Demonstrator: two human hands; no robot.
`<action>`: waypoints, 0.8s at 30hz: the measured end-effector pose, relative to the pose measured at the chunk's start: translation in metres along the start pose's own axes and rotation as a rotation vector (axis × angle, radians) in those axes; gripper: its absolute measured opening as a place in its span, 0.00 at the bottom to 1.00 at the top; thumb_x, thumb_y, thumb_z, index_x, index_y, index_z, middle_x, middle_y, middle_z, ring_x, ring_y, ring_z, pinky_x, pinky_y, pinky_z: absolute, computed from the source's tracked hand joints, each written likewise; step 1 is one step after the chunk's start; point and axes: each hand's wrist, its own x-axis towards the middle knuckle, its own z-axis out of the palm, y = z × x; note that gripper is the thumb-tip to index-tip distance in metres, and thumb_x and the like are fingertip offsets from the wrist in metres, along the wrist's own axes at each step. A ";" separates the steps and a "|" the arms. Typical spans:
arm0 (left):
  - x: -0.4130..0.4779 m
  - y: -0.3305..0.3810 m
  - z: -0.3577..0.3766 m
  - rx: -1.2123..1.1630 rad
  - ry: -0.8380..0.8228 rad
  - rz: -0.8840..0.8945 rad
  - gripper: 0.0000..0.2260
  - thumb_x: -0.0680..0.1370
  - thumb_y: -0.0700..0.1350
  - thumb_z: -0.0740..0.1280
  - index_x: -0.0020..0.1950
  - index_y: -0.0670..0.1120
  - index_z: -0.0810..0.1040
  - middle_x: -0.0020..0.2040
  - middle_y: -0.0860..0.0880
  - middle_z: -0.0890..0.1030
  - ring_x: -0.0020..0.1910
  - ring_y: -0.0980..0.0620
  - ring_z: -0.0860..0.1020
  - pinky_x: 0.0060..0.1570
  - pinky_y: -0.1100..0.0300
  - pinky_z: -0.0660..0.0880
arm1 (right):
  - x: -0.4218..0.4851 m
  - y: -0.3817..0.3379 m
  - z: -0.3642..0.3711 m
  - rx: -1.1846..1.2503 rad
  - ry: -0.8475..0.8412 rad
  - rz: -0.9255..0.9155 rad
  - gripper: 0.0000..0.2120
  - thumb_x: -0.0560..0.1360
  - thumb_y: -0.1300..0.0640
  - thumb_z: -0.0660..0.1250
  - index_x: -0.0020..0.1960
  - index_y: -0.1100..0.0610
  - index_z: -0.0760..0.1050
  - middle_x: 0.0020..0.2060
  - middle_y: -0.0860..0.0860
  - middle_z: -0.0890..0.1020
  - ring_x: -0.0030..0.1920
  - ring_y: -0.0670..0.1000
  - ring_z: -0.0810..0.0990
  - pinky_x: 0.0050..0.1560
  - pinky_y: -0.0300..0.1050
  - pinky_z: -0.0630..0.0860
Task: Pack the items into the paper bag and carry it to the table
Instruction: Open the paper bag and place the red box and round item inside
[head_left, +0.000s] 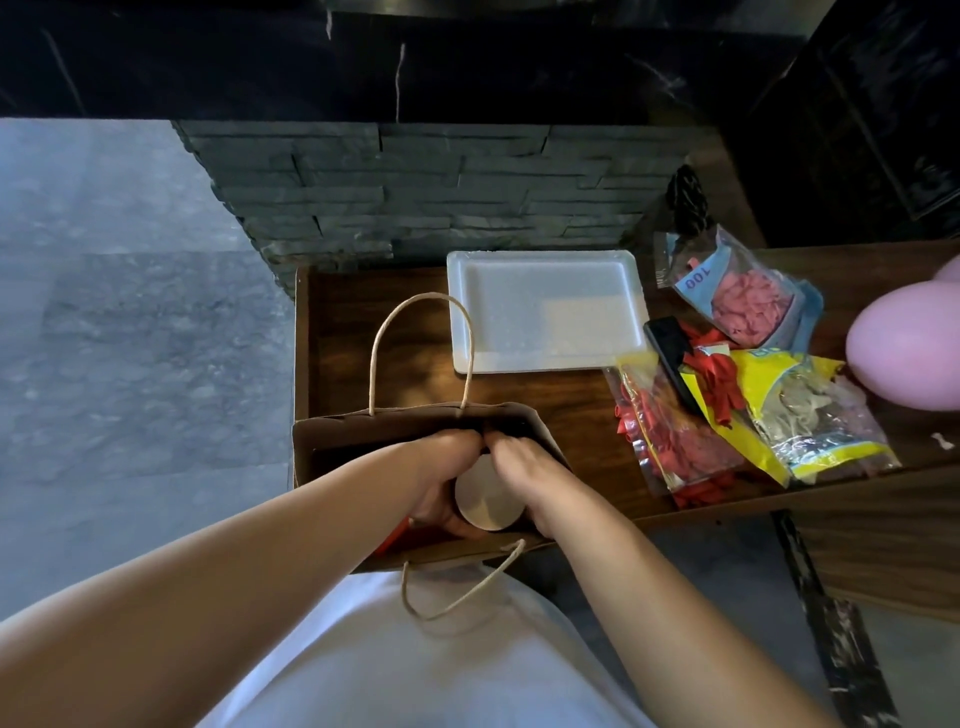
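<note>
A brown paper bag (332, 441) with twine handles stands open at the near edge of a dark wooden counter (571, 405). Both my hands reach into its mouth. My left hand (441, 478) and my right hand (524, 480) wrap around a round pale-topped container (485, 501) held inside the bag. Something red (400, 532) lies in the bag beside my left wrist. What else the bag holds is hidden.
A white foam tray (545, 312) lies behind the bag. To the right are plastic packets of balloons: pink (743, 306), red (675, 441) and yellow-edged (810, 415), plus a black flat object (672, 353). An inflated pink balloon (909, 348) sits far right. Stone wall (415, 192) behind.
</note>
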 end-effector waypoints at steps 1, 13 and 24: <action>0.001 0.000 0.000 0.003 -0.003 -0.003 0.20 0.77 0.51 0.65 0.66 0.45 0.73 0.63 0.37 0.76 0.60 0.34 0.76 0.47 0.42 0.82 | -0.001 0.000 -0.001 -0.006 0.004 -0.003 0.25 0.80 0.43 0.52 0.70 0.56 0.70 0.68 0.58 0.73 0.61 0.58 0.72 0.63 0.53 0.68; -0.007 -0.001 -0.007 0.027 0.020 0.039 0.17 0.81 0.55 0.61 0.62 0.45 0.76 0.62 0.38 0.77 0.59 0.35 0.77 0.46 0.40 0.82 | -0.002 -0.002 -0.002 -0.060 -0.023 -0.048 0.26 0.81 0.44 0.50 0.71 0.58 0.70 0.70 0.59 0.72 0.67 0.59 0.70 0.69 0.56 0.66; -0.029 -0.011 -0.047 0.102 0.195 0.273 0.13 0.78 0.51 0.65 0.58 0.46 0.80 0.54 0.42 0.84 0.53 0.41 0.82 0.55 0.46 0.79 | -0.056 0.012 -0.060 0.201 -0.265 -0.351 0.25 0.69 0.36 0.65 0.61 0.47 0.78 0.58 0.49 0.84 0.59 0.48 0.81 0.62 0.50 0.76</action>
